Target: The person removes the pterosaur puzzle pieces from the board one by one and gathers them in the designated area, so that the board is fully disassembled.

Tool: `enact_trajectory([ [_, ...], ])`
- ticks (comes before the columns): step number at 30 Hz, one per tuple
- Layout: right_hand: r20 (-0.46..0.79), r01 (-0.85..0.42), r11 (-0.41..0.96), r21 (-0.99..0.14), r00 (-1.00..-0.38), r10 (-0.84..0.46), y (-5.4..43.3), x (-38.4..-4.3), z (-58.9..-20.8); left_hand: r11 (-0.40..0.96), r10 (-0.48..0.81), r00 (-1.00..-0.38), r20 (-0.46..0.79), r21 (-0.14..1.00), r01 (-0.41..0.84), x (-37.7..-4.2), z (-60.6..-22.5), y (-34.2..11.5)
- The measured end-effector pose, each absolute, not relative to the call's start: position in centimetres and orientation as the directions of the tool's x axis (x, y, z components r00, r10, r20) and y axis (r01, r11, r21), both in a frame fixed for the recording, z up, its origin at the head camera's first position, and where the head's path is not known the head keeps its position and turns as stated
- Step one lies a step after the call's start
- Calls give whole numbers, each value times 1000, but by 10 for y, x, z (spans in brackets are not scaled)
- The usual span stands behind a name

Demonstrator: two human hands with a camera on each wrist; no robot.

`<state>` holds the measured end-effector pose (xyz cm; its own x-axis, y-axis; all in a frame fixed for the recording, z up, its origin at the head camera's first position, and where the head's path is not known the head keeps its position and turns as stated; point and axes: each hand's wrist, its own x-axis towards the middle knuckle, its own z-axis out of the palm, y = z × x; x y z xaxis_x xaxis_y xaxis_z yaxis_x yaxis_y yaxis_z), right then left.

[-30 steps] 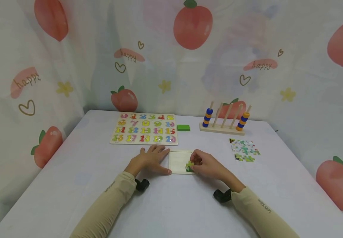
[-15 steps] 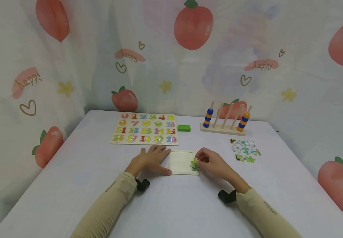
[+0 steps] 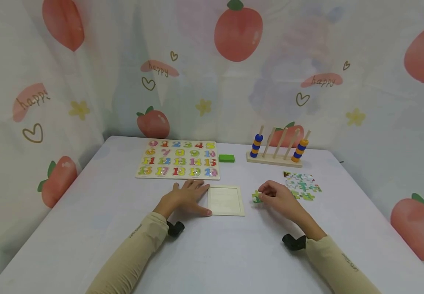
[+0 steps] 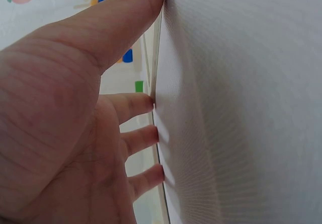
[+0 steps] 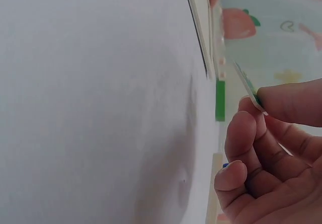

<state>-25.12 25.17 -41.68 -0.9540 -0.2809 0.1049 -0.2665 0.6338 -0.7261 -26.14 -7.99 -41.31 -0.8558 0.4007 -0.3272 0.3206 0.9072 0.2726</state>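
Note:
Between thumb and fingers my right hand (image 3: 280,200) pinches a green jigsaw piece (image 3: 256,197), held to the right of a pale wooden puzzle tray (image 3: 226,201). The right wrist view shows the thin jigsaw piece (image 5: 247,88) edge-on, lifted off the table. My left hand (image 3: 188,199) lies spread at the tray's left side, thumb and fingertips at its edge. In the left wrist view the fingers of the left hand (image 4: 100,103) are extended, their tips down at the surface. The tray's recess shows bare wood.
Several joined jigsaw pieces (image 3: 304,182) lie to the right, partly behind the right hand. A number board (image 3: 178,159) sits at the back left, beside a green block (image 3: 226,158). A bead-peg stand (image 3: 274,159) stands at the back right.
My right hand has carried the green jigsaw piece off the tray's right side and further right. The left hand and the tray have stayed in place.

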Motion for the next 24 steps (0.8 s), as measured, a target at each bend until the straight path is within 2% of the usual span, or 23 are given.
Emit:
enact_trajectory([
  [14, 120, -243, 633, -735, -965, -232, 282, -248, -409, 906, 402, -859, -317, 275, 322, -271, -425, -79],
  [24, 107, -175, 662, -729, -984, -143, 305, -249, -406, 905, 407, -857, -316, 267, 332, -264, -415, -79],
])
